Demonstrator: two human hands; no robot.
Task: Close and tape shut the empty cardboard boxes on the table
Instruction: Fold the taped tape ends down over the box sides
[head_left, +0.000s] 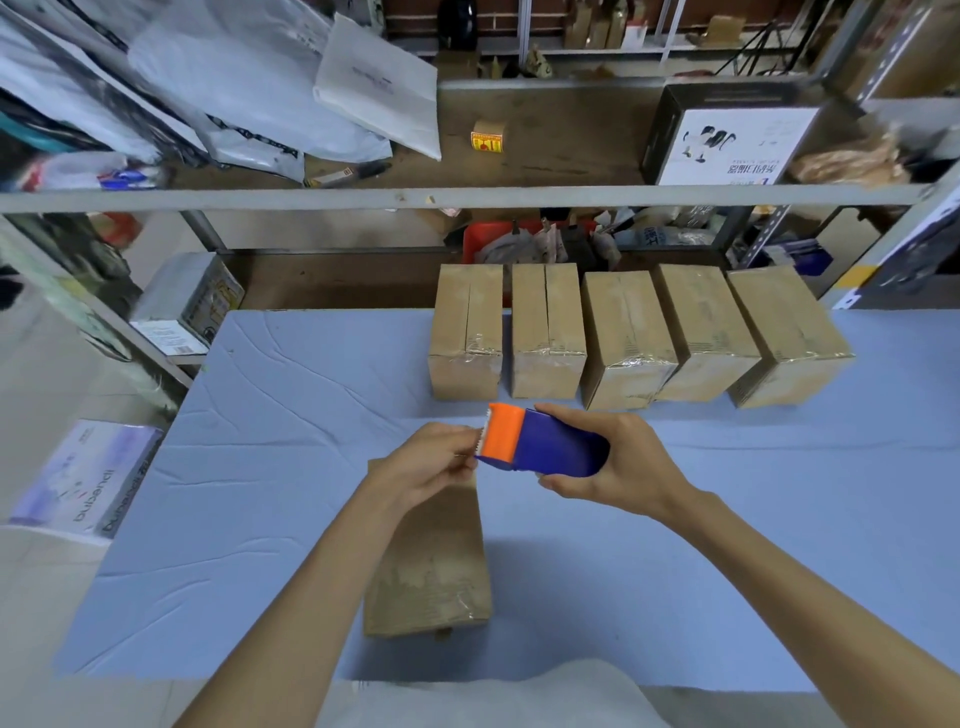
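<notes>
Nearest cardboard box lay closed on the blue desk, under the forearms, clear tape glinting at its near end. Above it, right hand was clamped around the blue-orange tape dispenser; left hand pinched at its serrated edge. Five taped boxes stood in a row at the desk's far edge. Cluttered metal shelf behind.

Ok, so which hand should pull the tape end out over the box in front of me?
Probably the left hand: its fingertips are already at the orange toothed end of the tape dispenser, above the near box. The right hand is occupied holding the dispenser's blue body.
</notes>
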